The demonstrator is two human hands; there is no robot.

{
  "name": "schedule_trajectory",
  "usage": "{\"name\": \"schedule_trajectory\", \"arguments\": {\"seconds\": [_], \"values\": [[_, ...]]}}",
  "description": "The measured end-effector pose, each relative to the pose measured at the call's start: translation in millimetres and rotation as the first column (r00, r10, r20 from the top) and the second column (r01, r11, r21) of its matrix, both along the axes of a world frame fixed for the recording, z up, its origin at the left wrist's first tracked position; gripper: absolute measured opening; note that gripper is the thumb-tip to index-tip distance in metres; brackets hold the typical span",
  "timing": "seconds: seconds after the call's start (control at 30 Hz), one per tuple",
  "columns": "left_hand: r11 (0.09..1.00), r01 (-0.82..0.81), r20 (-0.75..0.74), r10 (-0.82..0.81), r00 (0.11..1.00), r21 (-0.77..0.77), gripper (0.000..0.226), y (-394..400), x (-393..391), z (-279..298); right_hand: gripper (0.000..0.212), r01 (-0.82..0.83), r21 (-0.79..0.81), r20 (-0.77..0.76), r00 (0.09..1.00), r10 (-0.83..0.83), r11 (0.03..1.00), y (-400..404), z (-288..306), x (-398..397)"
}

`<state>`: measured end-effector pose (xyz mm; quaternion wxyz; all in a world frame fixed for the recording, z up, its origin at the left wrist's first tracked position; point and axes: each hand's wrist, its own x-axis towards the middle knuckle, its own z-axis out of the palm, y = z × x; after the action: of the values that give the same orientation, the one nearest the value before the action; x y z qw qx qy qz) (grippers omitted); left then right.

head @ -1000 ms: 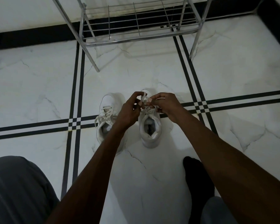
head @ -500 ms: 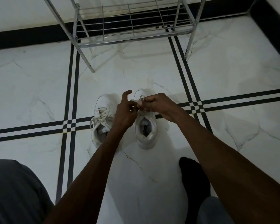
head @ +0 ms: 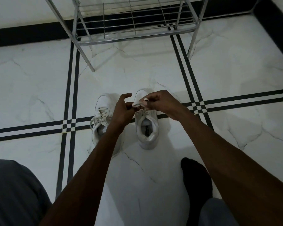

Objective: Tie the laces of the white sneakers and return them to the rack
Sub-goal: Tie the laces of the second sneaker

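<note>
Both hands working the lace of 1 white sneaker on the marble floor.

The left hand (head: 123,110) and right hand (head: 162,102) each pinch the lace (head: 138,104) above the right sneaker (head: 148,128), index finger of the left lifted. The left sneaker (head: 101,118) lies just beside it, laces loose. The chrome shoe rack (head: 134,23) stands beyond.

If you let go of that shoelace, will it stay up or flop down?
Probably flop. The lace bends in a soft loop between the left hand and right hand, so it looks limp. The other sneaker's laces droop over its side, which suggests the same. It likely weighs almost nothing.
</note>
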<state>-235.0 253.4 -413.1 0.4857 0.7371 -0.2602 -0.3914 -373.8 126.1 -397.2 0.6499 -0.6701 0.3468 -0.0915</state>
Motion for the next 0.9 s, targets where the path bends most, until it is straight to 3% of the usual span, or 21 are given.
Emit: {"name": "schedule_trajectory", "arguments": {"seconds": [0.2, 0.43, 0.53, 0.63, 0.77, 0.9], "values": [[0.999, 0.019, -0.036, -0.02, 0.999, -0.031, 0.048, -0.5, 0.2, 4.4, 0.02, -0.229, -0.414, -0.288, 0.951, 0.112, 0.881, -7.6, 9.3, 4.9], [0.996, 0.052, -0.045, -0.056, 0.997, -0.077, 0.047, -0.4, -3.4, 11.5, 0.016, -0.027, -0.671, -0.2, 0.969, -0.145, 0.741, 5.7, -6.8, 12.4], [0.994, 0.067, -0.045, -0.071, 0.997, -0.082, 0.044, -0.3, -1.4, 9.3, 0.016, 0.121, -0.598, -0.11, 0.967, -0.231, 0.793, 9.0, -9.5, 13.1], [0.99, 0.114, -0.026, -0.116, 0.993, -0.085, 0.038, -3.0, 0.8, 7.7, 0.016, 0.21, -0.425, -0.068, 0.963, -0.262, 0.88, 8.8, -9.9, 12.2], [0.982, 0.178, 0.14, -0.168, 0.976, -0.063, 0.03, -6.1, -0.6, 9.0, 0.02, 0.265, -0.22, -0.039, 0.959, -0.28, 0.939, 7.7, -8.6, 6.9], [0.99, 0.144, 0.301, -0.137, 0.944, 0.0, 0.019, -8.9, 2.0, 6.5, 0.022, 0.246, -0.116, -0.067, 0.965, -0.254, 0.962, 6.0, -3.3, 1.2]]}}
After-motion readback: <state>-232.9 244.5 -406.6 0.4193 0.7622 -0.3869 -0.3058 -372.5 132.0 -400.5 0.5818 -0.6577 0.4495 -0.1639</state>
